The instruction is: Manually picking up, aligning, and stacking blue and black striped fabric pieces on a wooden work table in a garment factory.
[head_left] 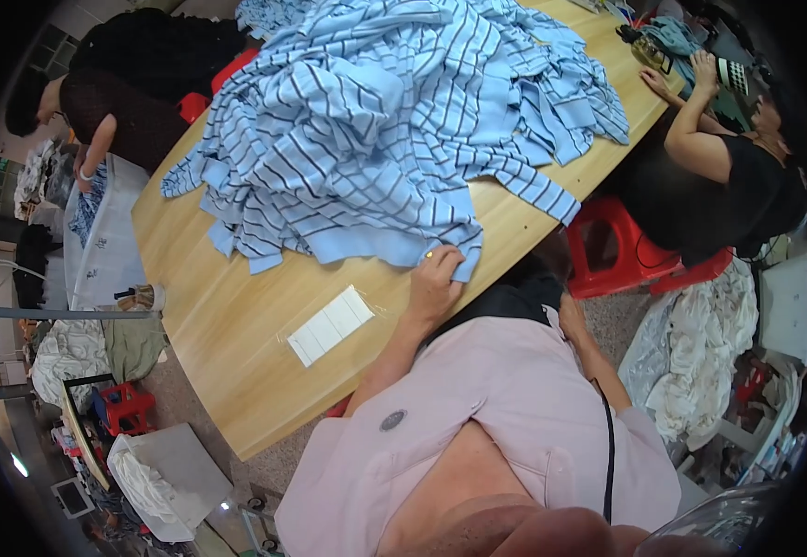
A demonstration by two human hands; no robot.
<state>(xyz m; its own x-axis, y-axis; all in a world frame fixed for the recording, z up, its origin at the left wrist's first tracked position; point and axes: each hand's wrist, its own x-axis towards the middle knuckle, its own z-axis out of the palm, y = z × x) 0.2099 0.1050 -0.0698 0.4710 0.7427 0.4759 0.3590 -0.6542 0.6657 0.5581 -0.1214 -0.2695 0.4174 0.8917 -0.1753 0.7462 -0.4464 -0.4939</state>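
A large heap of light blue knit garments [329, 121] with dark and white stripes covers the far part of the wooden table [227, 371]. My left hand [436, 278] is at the near edge of the heap, fingers curled on a plain blue band of one garment. A small yellow spot shows at these fingers; I cannot make out what it is. My right hand [571, 317] hangs low beside my hip, beyond the table edge, its fingers mostly hidden. A white ruled paper strip [331, 326] lies flat on the table, left of my left forearm.
To the right, a person in black [715, 176] sits by the table near red plastic stools [608, 246]. Another person [97, 116] bends over a white bin [116, 241] at left. Bagged pale cloth [701, 343] lies right; a grey-white tub [176, 473] stands lower left.
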